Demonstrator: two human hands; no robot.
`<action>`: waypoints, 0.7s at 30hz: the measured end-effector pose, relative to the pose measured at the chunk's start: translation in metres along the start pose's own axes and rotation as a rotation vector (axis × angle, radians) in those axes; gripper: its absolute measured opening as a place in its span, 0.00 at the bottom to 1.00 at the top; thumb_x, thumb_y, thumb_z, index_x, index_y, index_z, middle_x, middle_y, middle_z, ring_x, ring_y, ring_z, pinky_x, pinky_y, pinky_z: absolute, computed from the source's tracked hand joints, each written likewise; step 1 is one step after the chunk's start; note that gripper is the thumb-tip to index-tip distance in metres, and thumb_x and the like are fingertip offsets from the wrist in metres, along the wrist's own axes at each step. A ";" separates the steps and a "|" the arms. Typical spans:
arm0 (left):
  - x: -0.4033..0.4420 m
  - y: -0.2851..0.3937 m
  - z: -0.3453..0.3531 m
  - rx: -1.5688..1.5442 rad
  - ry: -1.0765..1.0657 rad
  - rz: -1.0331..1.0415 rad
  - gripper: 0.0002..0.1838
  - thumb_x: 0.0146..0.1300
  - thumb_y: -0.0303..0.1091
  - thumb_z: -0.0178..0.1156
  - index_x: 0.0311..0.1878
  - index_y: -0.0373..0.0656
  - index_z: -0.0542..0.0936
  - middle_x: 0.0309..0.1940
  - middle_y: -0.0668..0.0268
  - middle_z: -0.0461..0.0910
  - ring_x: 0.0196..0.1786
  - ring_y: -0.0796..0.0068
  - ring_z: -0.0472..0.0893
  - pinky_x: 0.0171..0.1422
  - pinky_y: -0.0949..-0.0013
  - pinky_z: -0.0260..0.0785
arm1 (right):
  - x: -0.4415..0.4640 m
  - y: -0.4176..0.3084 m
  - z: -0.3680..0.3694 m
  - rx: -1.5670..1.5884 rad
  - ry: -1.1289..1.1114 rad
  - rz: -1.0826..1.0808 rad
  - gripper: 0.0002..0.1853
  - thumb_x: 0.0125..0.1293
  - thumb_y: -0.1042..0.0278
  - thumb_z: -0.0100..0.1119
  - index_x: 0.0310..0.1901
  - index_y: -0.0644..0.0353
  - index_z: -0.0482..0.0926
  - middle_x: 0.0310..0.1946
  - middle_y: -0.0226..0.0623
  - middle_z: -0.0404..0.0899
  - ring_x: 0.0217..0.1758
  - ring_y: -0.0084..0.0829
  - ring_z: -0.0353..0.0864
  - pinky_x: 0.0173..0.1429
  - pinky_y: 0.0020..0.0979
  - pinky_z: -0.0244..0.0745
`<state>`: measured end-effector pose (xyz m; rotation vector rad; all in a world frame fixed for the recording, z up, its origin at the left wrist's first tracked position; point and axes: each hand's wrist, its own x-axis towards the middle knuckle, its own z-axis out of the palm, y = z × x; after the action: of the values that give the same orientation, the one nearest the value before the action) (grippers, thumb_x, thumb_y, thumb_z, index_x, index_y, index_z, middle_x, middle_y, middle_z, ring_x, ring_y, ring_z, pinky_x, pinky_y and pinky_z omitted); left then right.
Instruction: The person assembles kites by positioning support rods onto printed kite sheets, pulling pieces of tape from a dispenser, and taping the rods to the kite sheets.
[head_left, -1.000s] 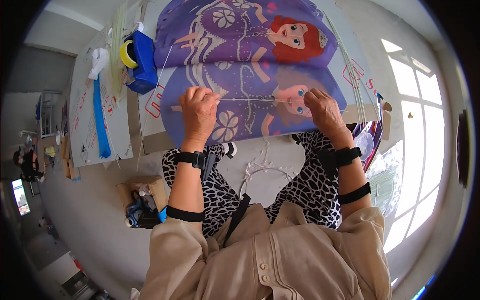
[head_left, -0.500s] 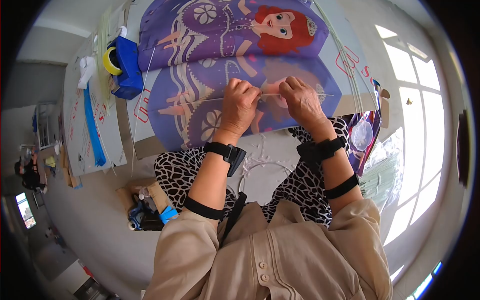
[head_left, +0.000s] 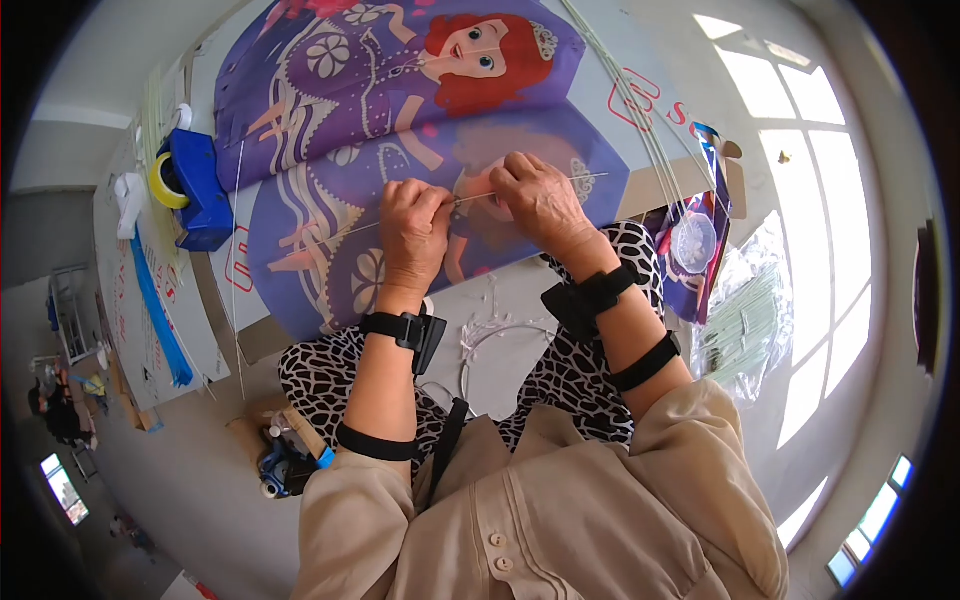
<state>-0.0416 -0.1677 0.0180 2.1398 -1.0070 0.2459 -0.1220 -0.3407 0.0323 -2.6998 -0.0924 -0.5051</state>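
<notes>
A purple printed sheet (head_left: 400, 150) with a red-haired cartoon princess lies folded across the boards before me, its lower part showing the print's paler reverse side. Over this lower part, my left hand (head_left: 415, 235) is closed with thumb and fingers pinched on a thin white rod (head_left: 592, 178). My right hand (head_left: 540, 200) pinches the same rod a short way to the right. The rod runs slantwise across the sheet and sticks out past my right hand. Whatever small piece sits at the left fingertips is too tiny to make out.
On the left stands a blue tape dispenser (head_left: 205, 195) with yellow tape, near a blue strip (head_left: 160, 310). Thin rods (head_left: 650, 130) lie across the board at right. A clear bowl (head_left: 693, 242) and a plastic bag of pale green sticks (head_left: 745, 320) are right of my knee.
The view has turned slightly, so the sheet, table and hands appear further left and more tilted. Both hands keep their pinch on the rod over the sheet.
</notes>
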 end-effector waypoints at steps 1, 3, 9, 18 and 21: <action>0.001 0.001 -0.001 0.013 -0.009 0.001 0.07 0.46 0.22 0.64 0.30 0.43 0.79 0.29 0.67 0.74 0.38 0.61 0.72 0.43 0.62 0.66 | 0.000 0.001 0.000 -0.003 -0.001 -0.001 0.08 0.50 0.73 0.56 0.33 0.60 0.71 0.31 0.38 0.71 0.39 0.41 0.76 0.40 0.38 0.74; 0.001 0.002 -0.002 0.027 -0.021 -0.004 0.07 0.46 0.22 0.64 0.30 0.43 0.79 0.29 0.67 0.74 0.37 0.62 0.72 0.42 0.61 0.66 | -0.001 0.003 0.001 -0.007 0.005 0.000 0.08 0.50 0.73 0.57 0.34 0.60 0.71 0.31 0.38 0.71 0.39 0.41 0.76 0.41 0.38 0.74; 0.002 0.002 -0.003 0.026 -0.048 0.001 0.07 0.48 0.22 0.64 0.32 0.43 0.79 0.29 0.67 0.75 0.38 0.62 0.72 0.44 0.63 0.64 | -0.005 0.011 -0.002 -0.064 -0.007 0.004 0.10 0.50 0.70 0.57 0.36 0.59 0.75 0.32 0.36 0.72 0.39 0.37 0.76 0.42 0.34 0.74; 0.003 0.002 -0.003 0.027 -0.042 -0.005 0.07 0.48 0.22 0.64 0.31 0.43 0.79 0.29 0.67 0.75 0.37 0.63 0.72 0.44 0.63 0.64 | -0.006 0.014 -0.006 -0.044 -0.025 0.026 0.10 0.50 0.72 0.55 0.36 0.60 0.75 0.32 0.37 0.73 0.40 0.39 0.77 0.42 0.37 0.74; 0.003 0.004 -0.003 0.024 -0.041 -0.007 0.07 0.48 0.22 0.64 0.31 0.43 0.79 0.29 0.67 0.75 0.37 0.63 0.72 0.43 0.63 0.64 | -0.007 0.014 -0.007 -0.029 -0.033 0.033 0.10 0.49 0.73 0.55 0.36 0.60 0.74 0.32 0.38 0.73 0.40 0.40 0.77 0.42 0.37 0.74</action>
<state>-0.0420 -0.1689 0.0232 2.1775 -1.0239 0.2127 -0.1292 -0.3564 0.0304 -2.7336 -0.0505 -0.4559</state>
